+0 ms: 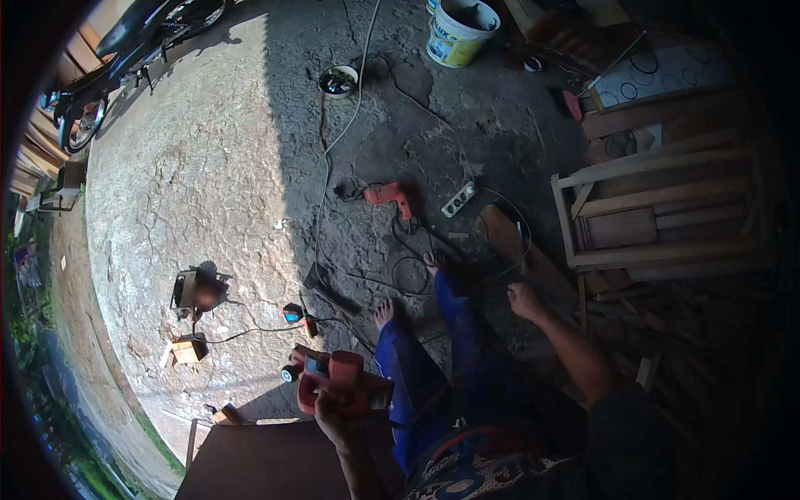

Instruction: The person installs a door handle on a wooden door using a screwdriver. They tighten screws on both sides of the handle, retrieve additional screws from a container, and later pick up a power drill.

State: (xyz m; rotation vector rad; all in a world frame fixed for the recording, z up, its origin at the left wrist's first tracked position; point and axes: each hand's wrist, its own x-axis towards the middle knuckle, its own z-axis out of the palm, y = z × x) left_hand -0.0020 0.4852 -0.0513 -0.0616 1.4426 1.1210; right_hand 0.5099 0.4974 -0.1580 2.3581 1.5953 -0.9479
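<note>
My left hand (333, 423) is wrapped round the handle of a red electric planer (346, 372), held up over the corner of a brown board at the lower left. A dark round knob sticks out on the tool's left end. My right hand (523, 302) hangs out to the right of my legs, its fingers curled in, with nothing seen in them. On the ground ahead of my bare feet lies an orange-red power drill (387, 195) with a black cord. To its right is a white power strip (459, 201) with several sockets.
Loose cables (327, 167) loop over the cracked concrete around my feet. A wooden frame (658, 204) and scrap wood lie at the right. Farther off are a white-yellow bucket (461, 46), a small bowl (339, 82) and a motorcycle (83, 121). The brown board (283, 462) stands beside me.
</note>
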